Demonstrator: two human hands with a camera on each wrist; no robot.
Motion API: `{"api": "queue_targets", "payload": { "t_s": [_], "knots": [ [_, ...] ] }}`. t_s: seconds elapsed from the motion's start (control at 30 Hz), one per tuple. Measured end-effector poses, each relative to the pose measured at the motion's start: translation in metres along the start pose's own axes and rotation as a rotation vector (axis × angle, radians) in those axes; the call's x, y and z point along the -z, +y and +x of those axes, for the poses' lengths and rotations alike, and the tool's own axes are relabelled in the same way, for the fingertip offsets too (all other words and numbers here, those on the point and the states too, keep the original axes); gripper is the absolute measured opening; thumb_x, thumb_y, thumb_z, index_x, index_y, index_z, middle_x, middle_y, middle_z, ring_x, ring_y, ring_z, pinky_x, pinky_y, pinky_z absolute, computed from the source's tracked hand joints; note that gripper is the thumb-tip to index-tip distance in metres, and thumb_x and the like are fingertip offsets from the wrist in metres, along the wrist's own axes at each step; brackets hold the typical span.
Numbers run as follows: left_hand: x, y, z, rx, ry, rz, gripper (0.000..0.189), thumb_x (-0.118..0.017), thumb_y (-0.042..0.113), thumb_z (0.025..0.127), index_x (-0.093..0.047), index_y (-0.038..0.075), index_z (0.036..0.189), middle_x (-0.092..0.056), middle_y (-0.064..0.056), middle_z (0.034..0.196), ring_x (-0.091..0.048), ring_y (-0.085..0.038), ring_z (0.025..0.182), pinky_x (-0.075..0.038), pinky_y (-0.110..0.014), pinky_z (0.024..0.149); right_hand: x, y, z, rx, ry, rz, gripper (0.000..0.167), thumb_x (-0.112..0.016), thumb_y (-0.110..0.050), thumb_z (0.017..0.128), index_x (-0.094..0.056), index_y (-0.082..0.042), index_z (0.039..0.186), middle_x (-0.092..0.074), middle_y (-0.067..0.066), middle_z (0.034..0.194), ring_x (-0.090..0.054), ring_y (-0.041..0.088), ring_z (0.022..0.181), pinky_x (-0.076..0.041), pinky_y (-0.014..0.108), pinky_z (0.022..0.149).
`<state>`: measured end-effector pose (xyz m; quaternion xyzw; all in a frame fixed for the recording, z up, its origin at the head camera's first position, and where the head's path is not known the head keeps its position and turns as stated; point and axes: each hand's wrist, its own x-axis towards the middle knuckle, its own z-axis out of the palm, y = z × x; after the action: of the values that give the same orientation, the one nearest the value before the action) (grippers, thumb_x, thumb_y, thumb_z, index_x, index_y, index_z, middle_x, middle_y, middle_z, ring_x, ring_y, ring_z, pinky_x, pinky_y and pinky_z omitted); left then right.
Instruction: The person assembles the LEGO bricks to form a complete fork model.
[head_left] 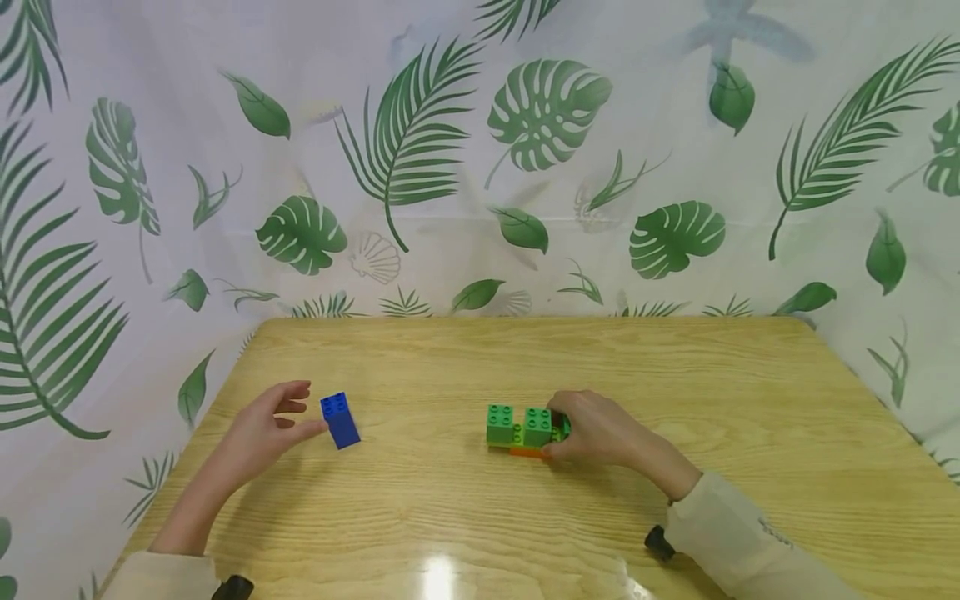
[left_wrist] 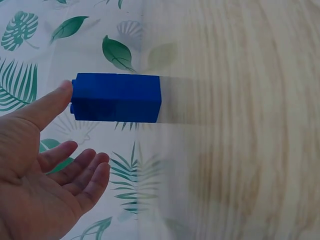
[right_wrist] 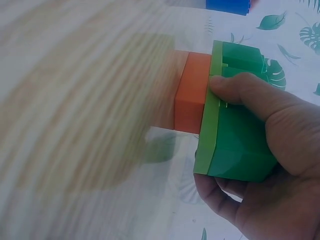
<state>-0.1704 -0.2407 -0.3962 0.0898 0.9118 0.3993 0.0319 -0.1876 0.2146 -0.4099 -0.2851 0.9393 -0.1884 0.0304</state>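
Note:
A tall blue toy brick (head_left: 342, 422) with studs on top stands upright on the left of the table. My left hand (head_left: 266, 429) is beside it, fingers loosely bent and apart from it. In the left wrist view the thumb tip reaches the studded end of the blue brick (left_wrist: 117, 98); whether it touches cannot be told. My right hand (head_left: 600, 427) grips the right end of a toy brick assembly (head_left: 500, 427). In the right wrist view, this has green bricks (right_wrist: 242, 142) on a lime plate (right_wrist: 209, 137), with an orange brick (right_wrist: 192, 92) underneath. The palm side hides part of the green bricks.
Both hands work over a wood-grain table (head_left: 420, 508). Behind its far edge hangs a white cloth (head_left: 442, 250) printed with green leaves. Dark wrist devices (head_left: 660, 543) show at both sleeves.

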Motion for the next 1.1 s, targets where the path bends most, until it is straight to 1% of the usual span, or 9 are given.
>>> {"api": "queue_targets", "payload": {
  "t_s": [0.17, 0.37, 0.5, 0.6, 0.73, 0.93, 1.0, 1.1],
  "knots": [
    [-0.006, -0.002, 0.002, -0.017, 0.013, -0.026, 0.072, -0.075, 0.030, 0.097, -0.043, -0.007, 0.150, -0.054, -0.030, 0.143, -0.054, -0.044, 0.129, -0.050, -0.053, 0.102, 0.000, 0.001, 0.000, 0.002, -0.003, 0.006, 0.039, -0.088, -0.028, 0.081, -0.070, -0.002, 0.104, -0.062, -0.004, 0.087, -0.051, 0.008, 0.072, -0.045, 0.027, 0.062],
    [-0.012, -0.006, 0.004, -0.034, 0.039, -0.014, 0.062, -0.073, 0.025, 0.099, -0.049, -0.007, 0.147, -0.057, -0.028, 0.139, -0.058, -0.043, 0.125, -0.052, -0.052, 0.100, 0.000, 0.000, 0.000, 0.003, -0.003, -0.002, 0.037, -0.088, -0.028, 0.081, -0.070, -0.003, 0.102, -0.061, -0.005, 0.087, -0.050, 0.008, 0.071, -0.044, 0.027, 0.062],
    [-0.014, -0.007, 0.005, -0.055, 0.056, -0.003, 0.050, -0.071, 0.021, 0.100, -0.056, -0.006, 0.140, -0.064, -0.024, 0.130, -0.062, -0.040, 0.119, -0.054, -0.049, 0.097, 0.000, -0.001, 0.000, 0.003, -0.002, -0.001, 0.038, -0.088, -0.028, 0.081, -0.071, -0.002, 0.103, -0.062, -0.004, 0.088, -0.051, 0.008, 0.072, -0.045, 0.027, 0.063],
    [-0.015, -0.007, 0.005, -0.072, 0.063, -0.003, 0.045, -0.071, 0.018, 0.100, -0.059, -0.005, 0.137, -0.067, -0.022, 0.124, -0.064, -0.039, 0.115, -0.055, -0.048, 0.094, 0.001, -0.002, 0.000, 0.002, -0.003, 0.002, 0.039, -0.088, -0.029, 0.081, -0.070, -0.002, 0.103, -0.062, -0.003, 0.088, -0.051, 0.008, 0.072, -0.045, 0.028, 0.063],
    [-0.016, -0.006, 0.005, -0.078, 0.056, -0.008, 0.045, -0.071, 0.017, 0.100, -0.058, -0.005, 0.138, -0.067, -0.021, 0.123, -0.065, -0.038, 0.114, -0.056, -0.047, 0.093, 0.001, -0.002, 0.000, -0.004, -0.004, 0.001, 0.037, -0.088, -0.028, 0.081, -0.070, -0.004, 0.102, -0.062, -0.004, 0.087, -0.051, 0.008, 0.072, -0.045, 0.027, 0.062],
    [-0.018, -0.007, 0.007, -0.085, 0.044, -0.008, 0.043, -0.071, 0.019, 0.100, -0.060, -0.004, 0.135, -0.068, -0.018, 0.120, -0.065, -0.037, 0.113, -0.055, -0.049, 0.094, 0.000, -0.001, 0.000, -0.005, -0.006, 0.003, 0.036, -0.088, -0.028, 0.081, -0.070, -0.004, 0.101, -0.061, -0.005, 0.087, -0.050, 0.008, 0.071, -0.044, 0.027, 0.062],
    [-0.019, -0.006, 0.008, -0.084, 0.031, -0.018, 0.041, -0.071, 0.019, 0.100, -0.060, -0.004, 0.133, -0.069, -0.018, 0.119, -0.066, -0.037, 0.112, -0.055, -0.048, 0.094, 0.000, -0.001, 0.001, -0.007, -0.007, 0.005, 0.036, -0.088, -0.029, 0.081, -0.070, -0.005, 0.101, -0.061, -0.005, 0.086, -0.050, 0.008, 0.071, -0.044, 0.027, 0.061],
    [-0.020, -0.003, 0.008, -0.065, 0.000, -0.049, 0.039, -0.072, 0.018, 0.099, -0.060, -0.005, 0.129, -0.069, -0.018, 0.119, -0.067, -0.037, 0.113, -0.056, -0.045, 0.094, 0.000, -0.001, 0.000, -0.016, -0.007, 0.003, 0.036, -0.088, -0.028, 0.081, -0.070, -0.004, 0.101, -0.061, -0.005, 0.086, -0.050, 0.008, 0.071, -0.044, 0.028, 0.062]
  ]
}}
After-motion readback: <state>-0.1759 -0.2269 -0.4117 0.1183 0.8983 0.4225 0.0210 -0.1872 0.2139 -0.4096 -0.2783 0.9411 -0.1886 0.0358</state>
